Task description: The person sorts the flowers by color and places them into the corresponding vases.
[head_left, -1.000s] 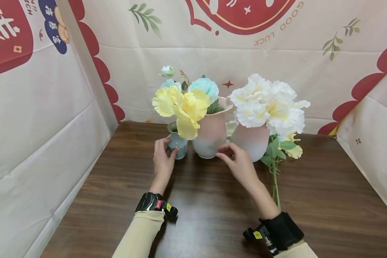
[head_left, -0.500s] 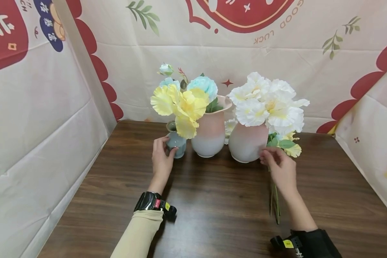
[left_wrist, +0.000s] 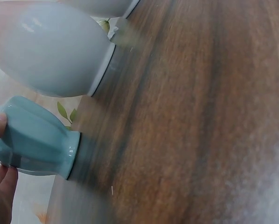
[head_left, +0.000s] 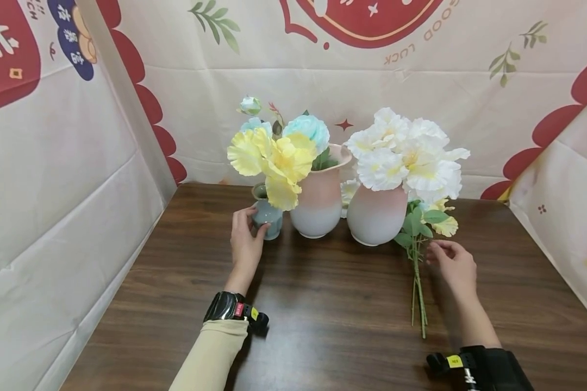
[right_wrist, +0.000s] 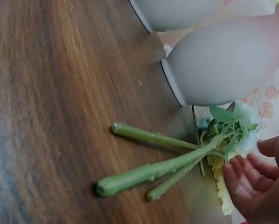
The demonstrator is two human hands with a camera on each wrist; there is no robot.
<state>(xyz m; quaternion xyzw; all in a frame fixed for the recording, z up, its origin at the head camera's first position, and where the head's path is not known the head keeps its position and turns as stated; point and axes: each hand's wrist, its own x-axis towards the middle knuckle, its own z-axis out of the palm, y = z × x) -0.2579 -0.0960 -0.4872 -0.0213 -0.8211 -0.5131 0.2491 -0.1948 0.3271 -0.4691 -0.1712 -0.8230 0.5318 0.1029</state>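
My left hand (head_left: pixel 246 239) grips the small blue-green vase (head_left: pixel 269 218), thumb on one side and fingers on the other. In the left wrist view that vase (left_wrist: pixel 39 140) stands upright on the table. My right hand (head_left: pixel 455 269) is just right of a bunch of artificial flowers lying on the table, whose green stems (head_left: pixel 419 288) point toward me. In the right wrist view, the loosely bent fingers (right_wrist: pixel 251 175) and thumb are apart, with nothing between them. They are close to the leaves and stems (right_wrist: pixel 153 170); I cannot tell whether they touch.
A pink-and-white vase (head_left: pixel 315 206) holds yellow flowers (head_left: pixel 286 163) and blue ones (head_left: pixel 309 132). Right of it, a second pink-and-white vase (head_left: pixel 375 217) stands under white flowers (head_left: pixel 411 155). A printed cloth (head_left: pixel 274 49) hangs behind the wooden table (head_left: pixel 323 326).
My right hand has moved right, from the middle vase past the second vase to beside the lying flower stems. The left hand stays on the small vase.
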